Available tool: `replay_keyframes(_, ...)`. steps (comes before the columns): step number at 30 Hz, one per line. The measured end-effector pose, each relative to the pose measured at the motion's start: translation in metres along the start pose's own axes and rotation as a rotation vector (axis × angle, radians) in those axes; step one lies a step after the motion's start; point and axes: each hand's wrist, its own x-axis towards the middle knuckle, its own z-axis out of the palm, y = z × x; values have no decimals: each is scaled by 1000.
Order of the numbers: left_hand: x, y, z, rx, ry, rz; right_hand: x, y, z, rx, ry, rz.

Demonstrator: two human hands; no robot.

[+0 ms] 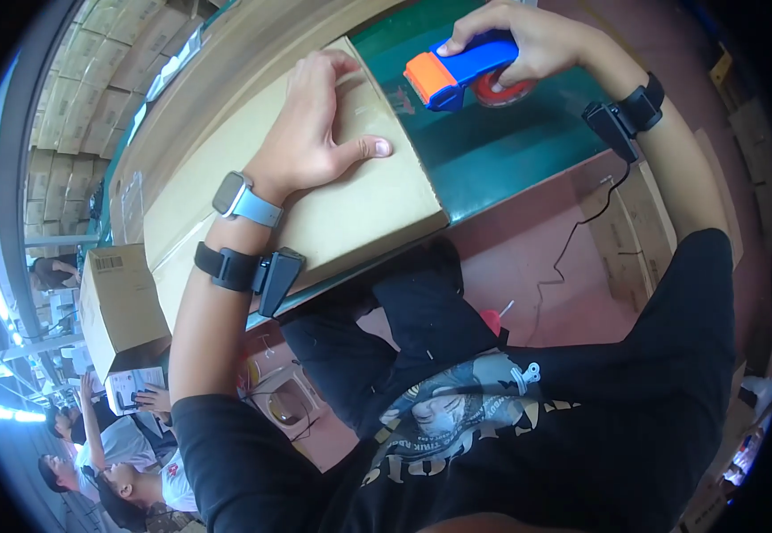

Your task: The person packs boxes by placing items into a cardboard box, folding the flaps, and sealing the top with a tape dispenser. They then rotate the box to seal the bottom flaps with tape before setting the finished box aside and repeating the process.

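A flat-topped cardboard box lies on the green tabletop in front of me. My left hand rests on its top near the right end, thumb stretched out, fingers bent slightly toward the far edge. In my right hand is a tape dispenser with a blue body, an orange front and a red roll core. It is held above the tabletop, to the right of the box and apart from it. My right fingers wrap around its rear part.
Another cardboard box stands at the left. Stacked cartons fill the far left, and more boxes are on the floor at right. Several people are at lower left. A thin black cable hangs from my right wrist.
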Motion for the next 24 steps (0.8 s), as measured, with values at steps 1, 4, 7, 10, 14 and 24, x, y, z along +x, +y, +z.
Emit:
replay_keyframes(1, 3, -1, -1, -6, 51, 79, 1, 1, 2, 9, -9, 3)
replay_keyframes(4, -4, 1, 5, -11, 60, 170, 8, -1, 3, -76, -23, -55)
replay_keyframes(7, -3, 1, 7, 8, 1, 230, -3, 13, 20, -123, 63, 7)
replay_keyframes(10, -3, 2, 9, -12, -76, 260, -9, 15, 20, -177, 97, 39)
replay_keyframes(14, -2, 2, 9, -36, -29, 278, -13, 16, 27, -197, 98, 29)
replay_keyframes(24, 5, -2, 7, -50, 30, 417, 8, 2, 16, -247, -167, 141)
